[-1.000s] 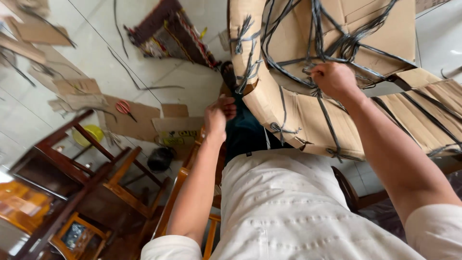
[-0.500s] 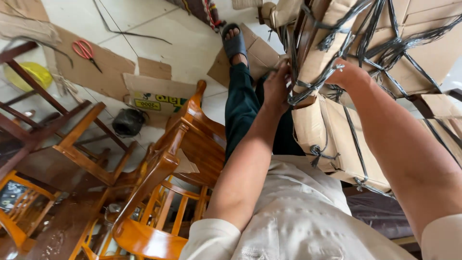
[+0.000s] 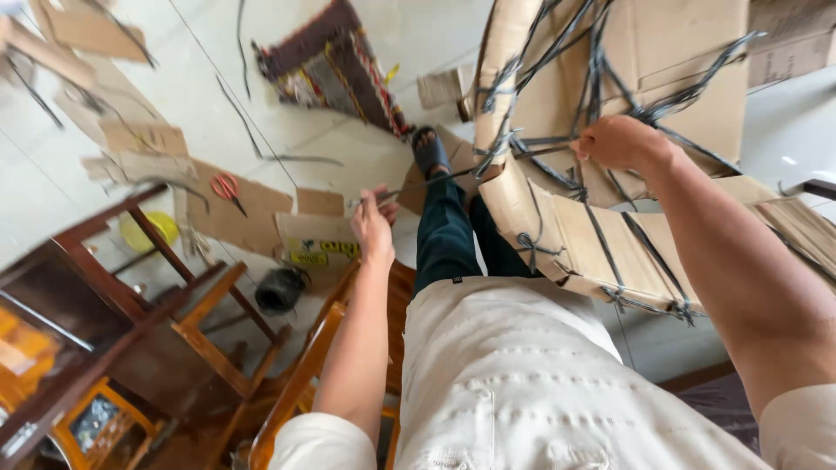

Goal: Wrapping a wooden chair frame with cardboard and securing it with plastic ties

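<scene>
Both hands (image 3: 373, 222) (image 3: 620, 142) outstretched, gripping strap (image 3: 435, 181).

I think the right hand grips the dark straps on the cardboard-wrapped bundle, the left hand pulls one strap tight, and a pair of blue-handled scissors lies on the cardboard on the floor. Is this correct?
Not quite: the scissors have red handles, not blue, as the head view shows. The rest holds: the right hand grips the dark straps on the cardboard-wrapped bundle, the left hand pulls one strap tight, and the scissors lie on the cardboard on the floor.
</scene>
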